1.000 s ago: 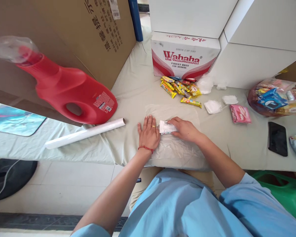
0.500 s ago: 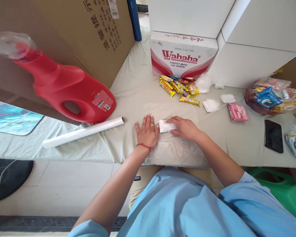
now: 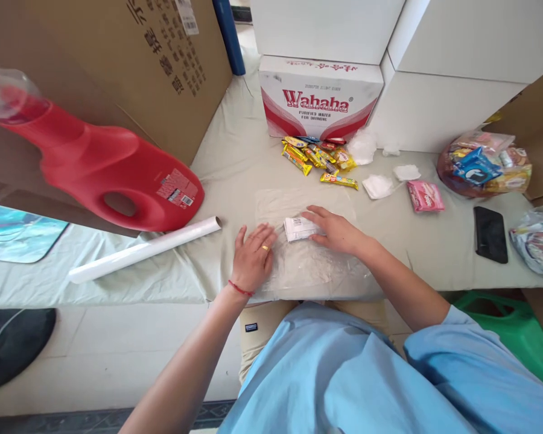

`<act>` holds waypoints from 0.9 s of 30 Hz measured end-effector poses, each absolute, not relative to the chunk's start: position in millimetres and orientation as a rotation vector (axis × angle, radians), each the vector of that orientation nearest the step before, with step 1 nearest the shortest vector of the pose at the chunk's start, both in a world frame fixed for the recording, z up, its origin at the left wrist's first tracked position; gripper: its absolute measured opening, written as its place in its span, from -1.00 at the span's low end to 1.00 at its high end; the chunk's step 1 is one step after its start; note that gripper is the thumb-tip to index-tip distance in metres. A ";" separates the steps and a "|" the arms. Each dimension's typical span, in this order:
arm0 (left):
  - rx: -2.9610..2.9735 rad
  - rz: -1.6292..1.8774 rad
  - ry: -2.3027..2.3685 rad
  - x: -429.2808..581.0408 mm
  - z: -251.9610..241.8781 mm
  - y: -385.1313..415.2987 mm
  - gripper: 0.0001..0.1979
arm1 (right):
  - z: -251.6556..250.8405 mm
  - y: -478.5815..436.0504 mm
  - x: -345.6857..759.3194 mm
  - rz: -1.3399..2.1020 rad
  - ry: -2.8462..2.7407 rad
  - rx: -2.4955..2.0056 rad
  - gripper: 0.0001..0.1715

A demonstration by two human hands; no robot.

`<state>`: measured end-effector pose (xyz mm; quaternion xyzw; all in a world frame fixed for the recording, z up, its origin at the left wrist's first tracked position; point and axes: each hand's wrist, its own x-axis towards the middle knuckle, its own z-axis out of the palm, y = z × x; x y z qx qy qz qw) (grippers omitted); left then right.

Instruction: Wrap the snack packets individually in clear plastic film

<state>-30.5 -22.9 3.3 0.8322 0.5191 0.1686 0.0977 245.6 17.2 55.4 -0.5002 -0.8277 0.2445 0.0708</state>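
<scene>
On the cloth-covered table before me lies a sheet of clear plastic film (image 3: 308, 268), wrinkled toward the near edge. A small white packet with printed text (image 3: 294, 229) rests on it. My right hand (image 3: 337, 231) grips this packet's right end, thumb on the near side and fingers on the far side. My left hand (image 3: 252, 256), with a ring and a red cord at the wrist, is at the film's left edge, fingers stretched out and slightly blurred. It holds nothing and is apart from the packet.
To the left are a white roll (image 3: 145, 250) and a red detergent bottle (image 3: 127, 172). Yellow-wrapped snacks (image 3: 314, 157) lie before a Wahaha carton (image 3: 319, 102). Rightward are white pads (image 3: 377, 187), a pink packet (image 3: 425, 196), a snack-filled bowl (image 3: 447, 172) and a black phone (image 3: 491, 235).
My left hand has moved left and toward me, away from the packet. My right hand stays on the packet. The view has shifted slightly.
</scene>
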 end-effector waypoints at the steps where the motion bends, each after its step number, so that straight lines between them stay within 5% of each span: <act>1: 2.471 0.460 1.449 -36.4 3.4 -25.7 -0.50 | 59.4 14.0 251.8 0.736 -2.452 -1.473 -0.29; 5: 2.364 0.418 1.277 -68.3 3.3 -38.3 -0.46 | 67.7 -20.2 289.1 0.814 -2.423 -1.356 -0.59; 9: 2.302 0.400 1.148 -88.3 4.3 -48.8 -0.52 | 46.6 -72.3 322.7 0.905 -2.434 -1.241 -0.52; 14: 2.234 0.455 1.237 -77.6 8.1 -43.1 -0.74 | 17.2 -100.3 328.6 0.819 -2.248 -1.380 -0.70; 27: 1.689 0.518 1.585 -52.1 33.6 51.6 -0.77 | 53.0 39.0 327.7 1.067 -1.873 -1.682 -0.62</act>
